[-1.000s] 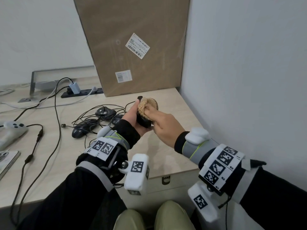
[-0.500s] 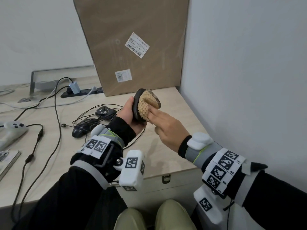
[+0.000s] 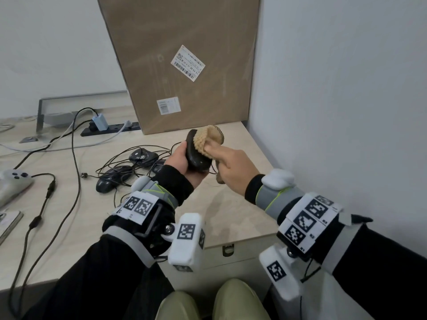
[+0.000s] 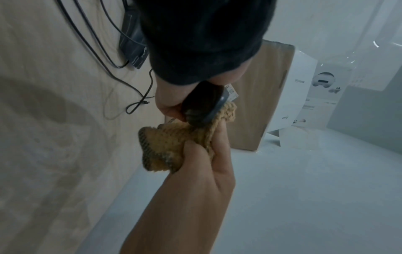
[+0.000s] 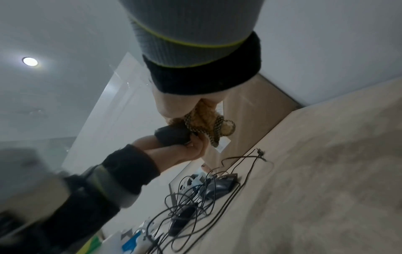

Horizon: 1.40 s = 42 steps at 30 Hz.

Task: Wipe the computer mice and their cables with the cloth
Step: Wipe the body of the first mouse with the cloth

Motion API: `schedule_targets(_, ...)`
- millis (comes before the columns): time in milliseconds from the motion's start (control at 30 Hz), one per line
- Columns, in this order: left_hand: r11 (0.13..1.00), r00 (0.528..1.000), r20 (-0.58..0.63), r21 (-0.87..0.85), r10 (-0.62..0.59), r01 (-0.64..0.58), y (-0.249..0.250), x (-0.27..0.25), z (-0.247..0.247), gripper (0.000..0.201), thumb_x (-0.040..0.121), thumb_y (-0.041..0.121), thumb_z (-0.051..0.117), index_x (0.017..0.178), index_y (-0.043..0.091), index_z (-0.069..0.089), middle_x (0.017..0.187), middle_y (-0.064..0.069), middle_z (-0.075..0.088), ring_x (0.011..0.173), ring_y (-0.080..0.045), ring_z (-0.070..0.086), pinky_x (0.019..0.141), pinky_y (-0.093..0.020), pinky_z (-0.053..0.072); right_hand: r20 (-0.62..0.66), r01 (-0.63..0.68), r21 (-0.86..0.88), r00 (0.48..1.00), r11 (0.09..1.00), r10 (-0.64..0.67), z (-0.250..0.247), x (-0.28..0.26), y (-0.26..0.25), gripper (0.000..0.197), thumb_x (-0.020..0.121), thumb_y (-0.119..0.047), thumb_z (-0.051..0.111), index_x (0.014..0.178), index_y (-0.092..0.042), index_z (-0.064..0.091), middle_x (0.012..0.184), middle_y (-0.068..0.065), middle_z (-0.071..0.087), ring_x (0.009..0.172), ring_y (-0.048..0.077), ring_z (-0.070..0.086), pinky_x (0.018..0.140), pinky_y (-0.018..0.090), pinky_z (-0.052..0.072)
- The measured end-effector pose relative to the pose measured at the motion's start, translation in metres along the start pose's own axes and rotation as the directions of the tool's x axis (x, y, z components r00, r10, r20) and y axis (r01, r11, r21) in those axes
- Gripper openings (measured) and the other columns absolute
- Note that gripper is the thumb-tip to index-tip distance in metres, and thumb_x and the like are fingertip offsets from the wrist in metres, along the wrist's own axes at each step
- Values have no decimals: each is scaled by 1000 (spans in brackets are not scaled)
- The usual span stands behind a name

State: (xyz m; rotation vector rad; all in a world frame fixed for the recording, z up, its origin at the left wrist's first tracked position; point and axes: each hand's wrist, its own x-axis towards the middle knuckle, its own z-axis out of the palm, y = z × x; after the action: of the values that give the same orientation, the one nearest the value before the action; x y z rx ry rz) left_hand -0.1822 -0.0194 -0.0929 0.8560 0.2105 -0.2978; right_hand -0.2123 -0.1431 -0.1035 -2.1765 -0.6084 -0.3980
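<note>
My left hand [image 3: 179, 159] grips a black computer mouse [image 3: 194, 155] and holds it up on edge above the desk. My right hand [image 3: 231, 167] holds a tan knitted cloth [image 3: 206, 139] and presses it against the mouse's face. From the left wrist view the cloth [image 4: 174, 146] is bunched in the right hand under the mouse [image 4: 202, 103]. In the right wrist view the cloth [image 5: 206, 123] sits over the mouse [image 5: 172, 135]. Other black mice [image 3: 111, 181] lie in tangled cables [image 3: 129, 162] on the desk.
A big cardboard box [image 3: 184, 61] leans at the back of the wooden desk [image 3: 231, 204], with a white wall close on the right. A power strip [image 3: 108, 129], a white game controller [image 3: 11, 181] and long black cables [image 3: 41, 211] lie to the left.
Both hands have lifted the mouse and cloth a little higher. The mouse has turned more on edge, and the cloth has slid up toward its top end.
</note>
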Motion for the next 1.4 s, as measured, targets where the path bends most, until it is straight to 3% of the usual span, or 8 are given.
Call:
schedule_targets(100,999,999,29,-35,41,-40,11,6,-6,46,99,40,28,102,10,62,87,-10,69,78,-22,66,69,-30,55,95,160,-73,984,984,-153,8,-10,-1,59,70,6,32,122,-1,59,137,17,49,125,31,50,104,26,32)
schedule_targets(267,999,998,60,20,31,-32,18,2,-12,47,97,37,31,115,5,60,97,-14,68,72,-23,69,55,-27,58,176,353,-270,933,896,-314,14,-19,0,65,69,-2,23,124,-3,57,138,18,49,126,36,48,99,36,44)
schedule_targets(367,998,997,80,59,-6,1,10,-3,-7,36,96,38,35,88,15,62,78,-4,66,68,-18,63,59,-23,50,69,200,-208,979,957,-190,7,-7,8,68,69,4,27,132,-5,50,144,13,43,133,28,41,106,35,38)
schedule_targets(633,992,989,109,91,-100,90,-7,-5,-8,29,94,38,43,94,14,59,91,-7,63,77,-20,59,53,-19,50,-12,-163,9,987,987,163,-26,10,-1,63,82,14,29,139,-11,41,139,16,49,115,40,54,98,34,43)
schedule_targets(1033,999,999,14,34,34,-34,10,0,-15,38,98,32,34,102,7,63,86,-10,72,71,-21,72,55,-27,59,104,229,-187,972,955,-213,15,-18,-3,68,72,-12,18,130,-2,52,142,19,44,131,34,43,108,31,31)
schedule_targets(1167,990,1000,14,135,24,-26,11,-7,-9,42,101,35,28,91,11,62,78,-6,70,56,-14,69,46,-21,54,94,188,-219,981,958,-171,13,-15,4,71,72,-12,14,133,-1,48,144,19,40,134,32,39,108,24,25)
schedule_targets(1300,982,1000,-7,185,26,-24,9,-7,-8,41,100,39,34,116,10,58,94,-8,68,81,-19,66,53,-25,57,86,197,-237,980,951,-181,16,-16,7,62,76,6,28,135,-4,46,146,15,39,134,28,40,108,29,31)
schedule_targets(1400,988,996,-86,155,14,0,0,-3,-13,37,98,36,43,121,10,54,98,-13,64,82,-23,63,54,-28,57,-9,34,-66,999,997,-35,10,-8,4,62,81,10,37,139,-12,43,126,6,54,99,18,62,89,26,45)
